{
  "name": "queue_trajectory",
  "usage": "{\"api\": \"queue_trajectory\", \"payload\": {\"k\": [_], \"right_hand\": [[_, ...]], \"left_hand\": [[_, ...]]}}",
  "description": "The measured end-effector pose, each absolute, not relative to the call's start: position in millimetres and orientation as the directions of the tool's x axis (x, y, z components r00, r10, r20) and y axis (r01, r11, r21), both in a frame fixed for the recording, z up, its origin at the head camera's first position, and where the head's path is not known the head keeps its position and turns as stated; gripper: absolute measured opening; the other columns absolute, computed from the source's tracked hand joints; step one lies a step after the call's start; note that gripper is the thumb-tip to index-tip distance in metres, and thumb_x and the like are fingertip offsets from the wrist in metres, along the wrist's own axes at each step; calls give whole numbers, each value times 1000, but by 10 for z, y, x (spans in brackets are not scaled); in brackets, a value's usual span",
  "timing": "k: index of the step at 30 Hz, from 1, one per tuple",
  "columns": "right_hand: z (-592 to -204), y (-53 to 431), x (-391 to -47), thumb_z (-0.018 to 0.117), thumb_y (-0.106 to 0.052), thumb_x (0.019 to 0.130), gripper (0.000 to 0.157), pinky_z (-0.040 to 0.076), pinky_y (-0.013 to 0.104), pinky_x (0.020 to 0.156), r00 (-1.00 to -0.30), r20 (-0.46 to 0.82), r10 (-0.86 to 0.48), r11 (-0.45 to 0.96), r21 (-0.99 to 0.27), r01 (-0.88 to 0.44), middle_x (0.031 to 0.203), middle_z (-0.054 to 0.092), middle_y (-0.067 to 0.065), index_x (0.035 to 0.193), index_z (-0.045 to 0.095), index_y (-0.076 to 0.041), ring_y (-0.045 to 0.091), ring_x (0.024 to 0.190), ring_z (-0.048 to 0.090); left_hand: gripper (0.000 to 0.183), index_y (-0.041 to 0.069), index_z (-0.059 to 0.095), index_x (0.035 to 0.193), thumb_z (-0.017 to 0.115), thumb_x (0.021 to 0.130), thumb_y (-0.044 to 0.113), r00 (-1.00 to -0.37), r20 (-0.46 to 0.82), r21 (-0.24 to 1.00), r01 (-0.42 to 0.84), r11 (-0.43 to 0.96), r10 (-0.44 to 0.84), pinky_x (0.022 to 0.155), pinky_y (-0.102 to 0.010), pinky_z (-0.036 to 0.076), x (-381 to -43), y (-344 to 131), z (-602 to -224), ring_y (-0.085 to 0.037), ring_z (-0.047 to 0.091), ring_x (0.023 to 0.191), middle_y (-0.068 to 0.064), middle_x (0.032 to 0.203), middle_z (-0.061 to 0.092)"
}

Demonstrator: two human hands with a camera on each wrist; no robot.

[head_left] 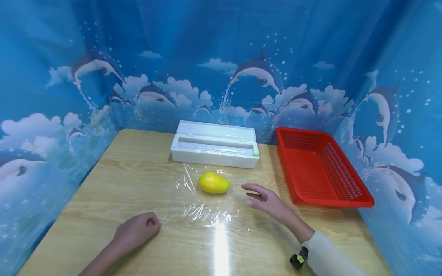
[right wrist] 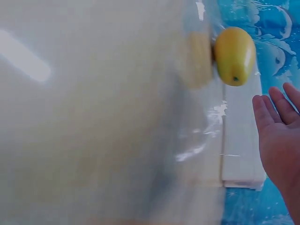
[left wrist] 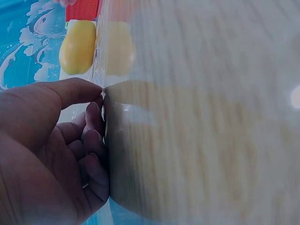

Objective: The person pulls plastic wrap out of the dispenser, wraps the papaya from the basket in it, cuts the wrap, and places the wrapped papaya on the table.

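A sheet of clear plastic wrap (head_left: 197, 209) lies spread on the wooden table, its creases catching the light. On its far part rests a smooth yellow mango (head_left: 213, 183), lying on its side with the greenish narrow end to the right. My left hand (head_left: 138, 232) is low on the table at the wrap's near left corner, thumb and forefinger pinching the edge; the other fingers curl inward (left wrist: 96, 140). To the right of the mango, my right hand (head_left: 264, 201) hovers with fingers spread and nothing in them, also seen palm-side (right wrist: 283, 126) in the right wrist view.
Behind the mango stands a white wrap dispenser box (head_left: 214, 156) with its lid raised and a green slider at the right end. A red plastic basket (head_left: 324, 168) sits at the right. A blue dolphin-print curtain (head_left: 193, 50) surrounds the table (head_left: 114, 180).
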State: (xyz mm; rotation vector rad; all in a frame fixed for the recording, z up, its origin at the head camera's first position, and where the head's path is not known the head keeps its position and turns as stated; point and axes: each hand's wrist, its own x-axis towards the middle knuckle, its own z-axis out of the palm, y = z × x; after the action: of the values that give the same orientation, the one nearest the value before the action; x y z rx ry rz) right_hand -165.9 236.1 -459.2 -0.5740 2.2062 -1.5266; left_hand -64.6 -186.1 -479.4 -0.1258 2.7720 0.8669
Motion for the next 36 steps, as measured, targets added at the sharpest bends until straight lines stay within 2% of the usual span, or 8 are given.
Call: {"api": "queue_trajectory", "payload": {"k": [7,11,16,21,24,28,31,36], "right_hand": [[-4752,2490,-1405,68,-22,98,53,51,27,102,-839,-138,-526,336,-940,-56,153,44,20,145,51,-8,45,138,47],[-4827,2541,-1263,69,-21,96,51,52,24,99,-852,-136,-505,369,-926,-72,146,51,22,142,54,-4,44,131,53],[-4944,2539,-1123,75,-28,92,47,53,25,97,-901,-59,-429,466,-869,-165,130,65,11,132,64,-7,27,115,63],[-5041,2452,-1039,79,-28,87,35,52,27,96,-932,74,-355,565,-777,-277,116,69,-2,118,72,-14,12,108,62],[-5062,2402,-1004,82,-28,83,32,51,30,96,-923,149,-356,621,-700,-353,112,68,-7,112,74,-17,11,107,59],[-5077,2377,-985,84,-27,80,30,51,33,94,-910,185,-370,659,-639,-398,108,67,-12,107,74,-19,10,105,58],[-5097,2391,-959,84,-24,80,25,52,31,92,-900,198,-390,665,-616,-423,104,66,-14,103,73,-20,8,102,56],[-5159,2405,-930,83,-14,79,20,51,26,82,-848,288,-446,620,-583,-525,95,64,-13,95,72,-20,5,94,54]], "left_hand": [[10,24,65,82,69,89,29,-973,-232,551,-137,823,-6,59,-30,37,-652,-1871,-4806,-13,50,64,8,71,58],[10,24,65,82,69,89,29,-974,-225,554,-132,822,-5,59,-30,38,-658,-1877,-4809,-13,51,65,8,71,58],[10,23,65,82,69,89,29,-973,-232,546,-137,827,-9,59,-30,37,-672,-1887,-4805,-13,50,65,8,71,58],[9,23,66,83,69,89,28,-972,-234,548,-135,826,-4,59,-30,38,-687,-1898,-4796,-13,51,65,8,71,58],[8,23,66,84,69,89,29,-973,-231,550,-131,825,0,60,-30,38,-696,-1905,-4793,-13,51,65,8,72,58],[9,24,66,83,69,89,29,-974,-227,553,-127,823,3,60,-30,38,-707,-1910,-4794,-13,51,65,8,71,58],[8,24,66,83,68,89,28,-970,-242,558,-141,818,-2,60,-30,38,-691,-1897,-4808,-13,51,65,7,71,58],[8,24,66,83,69,89,28,-968,-251,557,-148,817,-4,60,-29,39,-653,-1878,-4840,-14,51,64,7,71,58]]}}
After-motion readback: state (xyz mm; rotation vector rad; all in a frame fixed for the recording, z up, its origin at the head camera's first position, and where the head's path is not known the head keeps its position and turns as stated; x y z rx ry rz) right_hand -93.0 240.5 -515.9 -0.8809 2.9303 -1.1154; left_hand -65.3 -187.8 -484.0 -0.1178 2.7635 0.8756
